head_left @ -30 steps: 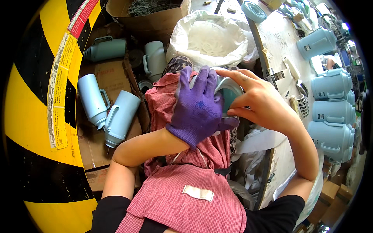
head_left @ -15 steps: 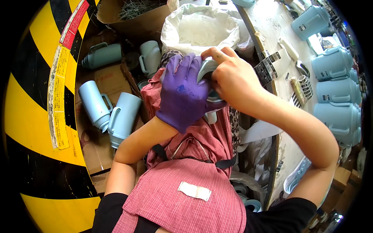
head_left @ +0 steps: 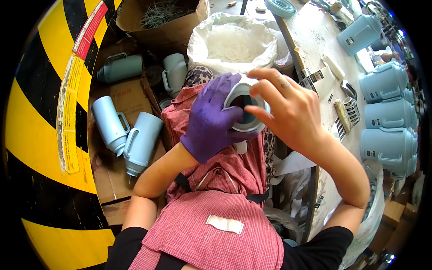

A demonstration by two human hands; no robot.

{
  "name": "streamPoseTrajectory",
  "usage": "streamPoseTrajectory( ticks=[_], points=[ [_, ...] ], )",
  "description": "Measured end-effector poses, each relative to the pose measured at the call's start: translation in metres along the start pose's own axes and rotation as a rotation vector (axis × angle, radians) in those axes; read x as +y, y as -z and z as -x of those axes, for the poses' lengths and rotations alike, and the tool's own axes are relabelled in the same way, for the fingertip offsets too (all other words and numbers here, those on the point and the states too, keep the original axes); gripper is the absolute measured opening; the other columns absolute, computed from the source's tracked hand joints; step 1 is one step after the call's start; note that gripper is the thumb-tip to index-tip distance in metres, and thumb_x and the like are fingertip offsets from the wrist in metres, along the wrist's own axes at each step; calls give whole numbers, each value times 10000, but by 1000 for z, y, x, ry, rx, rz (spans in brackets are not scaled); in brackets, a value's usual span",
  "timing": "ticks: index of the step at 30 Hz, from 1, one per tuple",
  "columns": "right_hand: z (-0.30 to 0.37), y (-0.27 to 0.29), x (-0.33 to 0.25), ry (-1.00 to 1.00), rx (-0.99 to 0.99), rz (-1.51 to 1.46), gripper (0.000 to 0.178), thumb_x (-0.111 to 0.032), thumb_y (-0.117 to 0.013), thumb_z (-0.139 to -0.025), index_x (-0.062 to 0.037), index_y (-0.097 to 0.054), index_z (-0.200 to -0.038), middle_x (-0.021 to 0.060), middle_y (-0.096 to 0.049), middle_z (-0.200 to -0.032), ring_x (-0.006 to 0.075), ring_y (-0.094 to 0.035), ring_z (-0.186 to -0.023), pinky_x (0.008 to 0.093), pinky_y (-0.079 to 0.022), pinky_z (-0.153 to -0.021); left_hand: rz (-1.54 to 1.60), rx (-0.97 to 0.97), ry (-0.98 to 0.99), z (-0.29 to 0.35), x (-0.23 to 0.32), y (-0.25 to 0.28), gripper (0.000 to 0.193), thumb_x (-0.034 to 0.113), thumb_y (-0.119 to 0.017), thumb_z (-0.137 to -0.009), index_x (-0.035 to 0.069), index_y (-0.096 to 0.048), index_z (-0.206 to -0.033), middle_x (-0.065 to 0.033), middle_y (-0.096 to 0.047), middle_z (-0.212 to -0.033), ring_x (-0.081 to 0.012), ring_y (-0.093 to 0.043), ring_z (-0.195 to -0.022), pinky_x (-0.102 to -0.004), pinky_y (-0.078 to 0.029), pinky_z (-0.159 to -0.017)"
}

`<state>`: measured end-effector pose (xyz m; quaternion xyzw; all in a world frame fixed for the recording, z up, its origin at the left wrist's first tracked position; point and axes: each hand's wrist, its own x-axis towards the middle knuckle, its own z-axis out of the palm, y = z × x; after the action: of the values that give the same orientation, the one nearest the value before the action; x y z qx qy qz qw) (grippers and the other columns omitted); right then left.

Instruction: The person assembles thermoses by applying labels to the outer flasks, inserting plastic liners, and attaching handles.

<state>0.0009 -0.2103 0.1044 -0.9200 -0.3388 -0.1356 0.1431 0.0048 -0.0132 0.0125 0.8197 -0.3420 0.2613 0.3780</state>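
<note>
A pale blue-grey thermos jug body (head_left: 241,85) stands in my lap with its round, dark mouth facing up. Purple-gloved, my left hand (head_left: 211,114) is closed round the jug's left side near the rim. My bare right hand (head_left: 290,105) hovers at the right of the mouth, fingers curved but apart and slightly blurred. Its thumb and forefinger reach over the opening, and I see nothing between them. A small piece of the jug's handle (head_left: 241,147) shows below the rim. The jug's lower part is hidden by my hands.
Light blue jugs (head_left: 144,139) lie on cardboard at the left, beside a yellow-and-black striped panel (head_left: 36,130). A white bag (head_left: 234,38) of translucent rings stands ahead, near a cardboard box (head_left: 180,24). On the right-hand table, several blue jugs (head_left: 389,146) stand near labels and tools.
My right hand has moved off the jug's mouth to the right, its fingers spreading apart. The dark opening now shows more fully. My left hand still grips the jug, slightly lower in view.
</note>
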Motion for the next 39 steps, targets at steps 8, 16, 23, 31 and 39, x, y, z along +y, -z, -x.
streamPoseTrajectory(
  ticks=[8,16,23,31,39],
  points=[
    [6,-1,-10,-25,312,-325,249,36,-807,-700,-50,-793,-933,33,-562,-738,137,-575,-616,264,-441,-513,-451,-6,7,11,31,42,348,430,-736,-893,235,-661,-1172,-161,-461,-1556,-456,-263,-1504,-642,-145,-1215],
    [6,-38,14,-411,90,-738,313,-16,-716,-763,-22,-717,-1076,79,-642,-986,203,-607,-760,305,-485,-645,-274,-142,-78,-15,2,42,407,501,-613,-935,121,-718,-834,-173,-575,-1445,-472,-395,-1424,-693,-217,-1150],
    [-5,-60,10,-459,166,-561,229,35,-602,-734,-19,-593,-956,127,-577,-929,332,-606,-783,394,-482,-711,-326,-126,-92,-3,-1,15,557,572,-632,-895,40,-703,-1042,-221,-620,-1322,-444,-600,-1186,-687,-379,-1049],
    [-5,-4,44,64,-113,-459,244,-203,-837,-780,-102,-763,-989,157,-686,-1267,307,-657,-1034,405,-535,-863,-309,-139,-41,-8,6,13,743,680,-676,-789,-20,-696,-1038,-271,-607,-1285,-447,-611,-1106,-619,-467,-965],
    [-13,-17,32,33,-316,-329,140,-188,-767,-808,-51,-791,-827,113,-605,-1406,327,-571,-1244,407,-519,-988,-326,-190,-44,-14,7,8,667,614,-703,-781,-43,-697,-896,-288,-624,-1210,-450,-601,-1127,-625,-412,-1051]
  ],
)
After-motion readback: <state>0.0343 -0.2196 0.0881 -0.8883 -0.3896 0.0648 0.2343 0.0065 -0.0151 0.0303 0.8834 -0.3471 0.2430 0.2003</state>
